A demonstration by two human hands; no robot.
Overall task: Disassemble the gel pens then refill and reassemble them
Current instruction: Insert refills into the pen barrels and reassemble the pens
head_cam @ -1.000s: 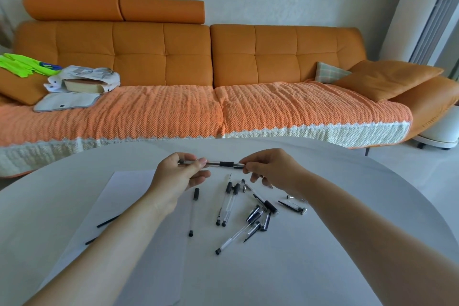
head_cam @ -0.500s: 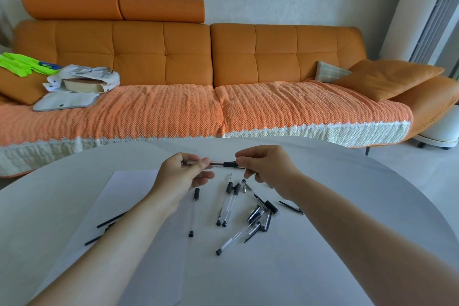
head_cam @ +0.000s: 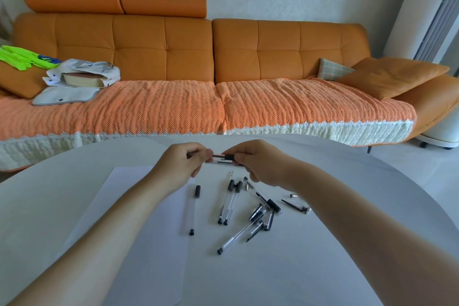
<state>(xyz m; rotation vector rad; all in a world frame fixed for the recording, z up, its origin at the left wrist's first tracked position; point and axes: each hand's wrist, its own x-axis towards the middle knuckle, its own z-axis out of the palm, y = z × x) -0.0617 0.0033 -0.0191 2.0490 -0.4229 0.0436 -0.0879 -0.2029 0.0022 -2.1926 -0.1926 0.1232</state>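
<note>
Gel pen (head_cam: pixel 223 156), one, pinched by left hand (head_cam: pixel 180 167), right hand (head_cam: pixel 259 164), one sheet (head_cam: pixel 129 208)

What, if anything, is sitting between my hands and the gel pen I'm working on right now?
Nothing visible does. Your left hand and right hand each pinch an end of the gel pen, held up above the table. The loose pens lie lower down on the table, apart from it.
</note>
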